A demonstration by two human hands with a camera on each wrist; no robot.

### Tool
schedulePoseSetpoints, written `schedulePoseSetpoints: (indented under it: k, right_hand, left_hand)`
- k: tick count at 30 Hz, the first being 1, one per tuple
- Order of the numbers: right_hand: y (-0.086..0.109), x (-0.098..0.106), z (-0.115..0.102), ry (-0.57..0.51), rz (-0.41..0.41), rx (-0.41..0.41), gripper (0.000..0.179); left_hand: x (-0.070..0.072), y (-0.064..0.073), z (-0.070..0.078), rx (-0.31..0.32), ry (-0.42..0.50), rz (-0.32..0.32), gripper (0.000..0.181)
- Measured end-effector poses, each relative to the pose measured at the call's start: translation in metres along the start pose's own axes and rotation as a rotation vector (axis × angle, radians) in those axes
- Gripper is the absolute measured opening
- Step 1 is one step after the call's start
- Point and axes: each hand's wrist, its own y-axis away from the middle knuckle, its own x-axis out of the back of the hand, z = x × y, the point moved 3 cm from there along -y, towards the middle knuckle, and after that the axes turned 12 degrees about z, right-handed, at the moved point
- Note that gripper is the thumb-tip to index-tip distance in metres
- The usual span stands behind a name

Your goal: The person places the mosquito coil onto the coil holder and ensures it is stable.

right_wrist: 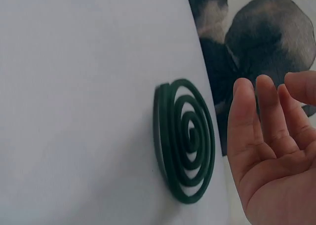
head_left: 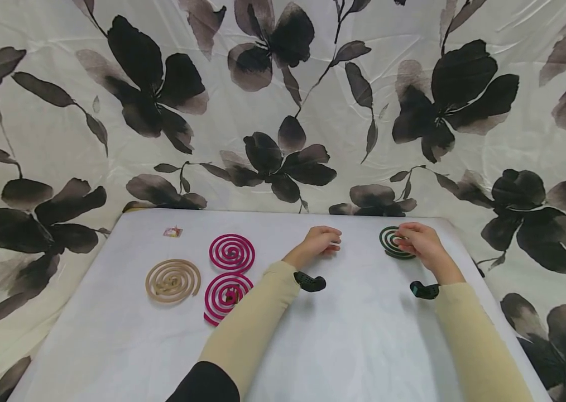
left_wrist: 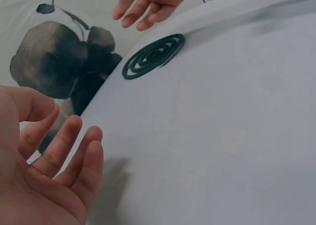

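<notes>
A dark green spiral coil, shaped like a mosquito coil, lies near the table's far right corner. My right hand hovers over its right side in the head view. Both wrist views show a gap between those loosely bent fingers and the green coil; nothing is in them. To the left, my left hand is held above the table, fingers relaxed and slightly bent, holding nothing. In the left wrist view, the palm of the left hand faces the green coil from a distance.
Left of my left arm lie two magenta coils, one behind the other; the forearm partly covers the nearer magenta coil. A tan coil and a small colourful packet are farther left on the white table. Floral cloth hangs behind.
</notes>
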Motion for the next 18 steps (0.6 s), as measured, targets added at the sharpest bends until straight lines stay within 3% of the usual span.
schedulePoseSetpoints:
  k: [8, 18]
  right_hand:
    - [-0.005, 0.025, 0.007, 0.031, 0.062, -0.029, 0.045]
    - [-0.018, 0.042, 0.024, 0.131, 0.167, -0.094, 0.051]
  left_hand:
    - [-0.024, -0.003, 0.004, 0.035, 0.024, -0.102, 0.036]
    - [-0.042, -0.002, 0.001, 0.067, 0.078, -0.106, 0.04]
